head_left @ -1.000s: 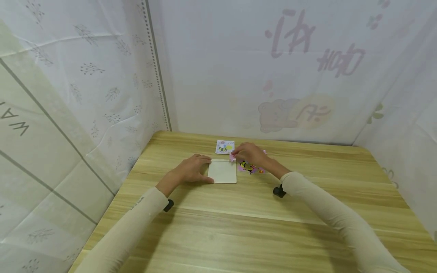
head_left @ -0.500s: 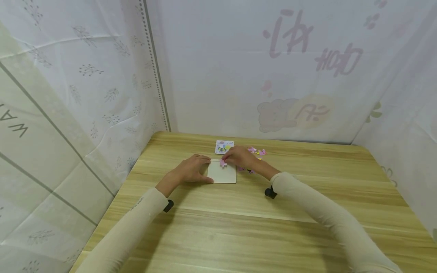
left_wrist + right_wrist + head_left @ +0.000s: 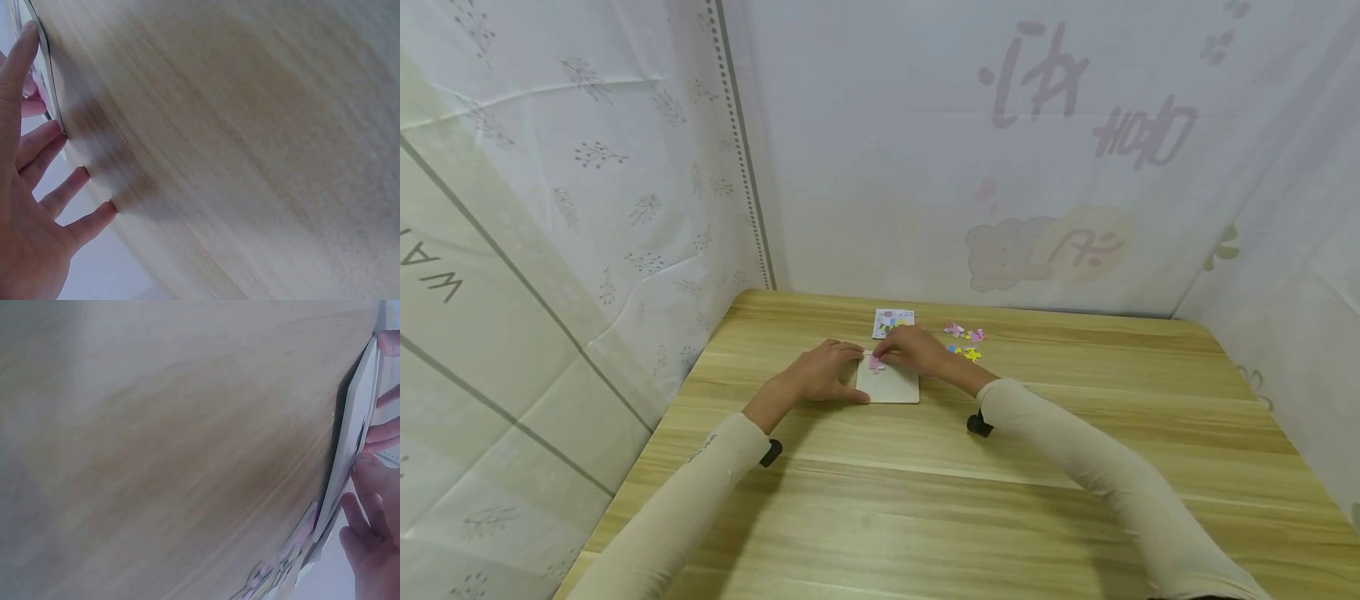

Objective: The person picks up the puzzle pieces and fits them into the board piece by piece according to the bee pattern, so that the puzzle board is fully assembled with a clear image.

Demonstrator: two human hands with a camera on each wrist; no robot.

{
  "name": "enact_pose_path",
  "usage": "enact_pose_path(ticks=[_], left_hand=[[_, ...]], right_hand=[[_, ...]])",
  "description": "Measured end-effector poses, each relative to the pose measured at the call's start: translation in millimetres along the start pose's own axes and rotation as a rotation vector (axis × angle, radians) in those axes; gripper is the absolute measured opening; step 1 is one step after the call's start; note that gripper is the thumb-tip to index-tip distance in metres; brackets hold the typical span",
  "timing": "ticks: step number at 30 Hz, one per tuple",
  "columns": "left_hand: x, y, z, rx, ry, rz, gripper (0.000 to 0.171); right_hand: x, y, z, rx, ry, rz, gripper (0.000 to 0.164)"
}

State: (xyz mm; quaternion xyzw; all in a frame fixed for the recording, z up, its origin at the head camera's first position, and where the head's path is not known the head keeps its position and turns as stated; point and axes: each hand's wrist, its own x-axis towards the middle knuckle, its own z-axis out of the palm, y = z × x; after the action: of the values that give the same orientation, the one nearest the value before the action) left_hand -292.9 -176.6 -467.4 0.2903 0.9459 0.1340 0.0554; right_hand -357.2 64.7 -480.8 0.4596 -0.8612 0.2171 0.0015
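Note:
A pale square puzzle board [image 3: 895, 386] lies on the table between the hands. My left hand [image 3: 823, 372] is spread along its left side, thumb at the near corner and forefinger at the far corner; the left wrist view shows these fingers mostly straight. With thumb and fingertips, my right hand [image 3: 917, 350] pinches a pink jigsaw piece [image 3: 876, 364] over the board's far left part. Whether that piece lies flat on the board cannot be told. In the right wrist view the board [image 3: 353, 431] appears edge-on, and the piece is hidden there.
Behind the board lies a small picture card [image 3: 889, 322] with a bee, partly covered by the right hand. Loose pink pieces [image 3: 954, 329] and a yellow piece [image 3: 972, 353] lie to the right. Patterned cloth [image 3: 865, 167] hangs behind the wooden table [image 3: 880, 517].
My right hand has carried the pink jigsaw piece leftward from the board's far right corner to its far left part. The left hand has stayed in place.

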Motion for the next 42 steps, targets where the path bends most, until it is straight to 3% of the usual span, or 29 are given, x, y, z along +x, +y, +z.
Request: enact_pose_path(ticks=[7,18,42], left_hand=[[0.1,-0.6,0.7,-0.001,0.0,0.005,0.093],[0.8,-1.1,-0.8,-0.008,-0.004,0.01,0.092],[-0.3,1.7,-1.1,-0.044,-0.001,0.009,0.086]], right_hand=[[6,-2,4,-0.016,-0.008,-0.04,0.015],[9,-6,6,0.022,0.004,0.137,0.015],[8,-11,6,0.011,0.031,0.168,0.01]])
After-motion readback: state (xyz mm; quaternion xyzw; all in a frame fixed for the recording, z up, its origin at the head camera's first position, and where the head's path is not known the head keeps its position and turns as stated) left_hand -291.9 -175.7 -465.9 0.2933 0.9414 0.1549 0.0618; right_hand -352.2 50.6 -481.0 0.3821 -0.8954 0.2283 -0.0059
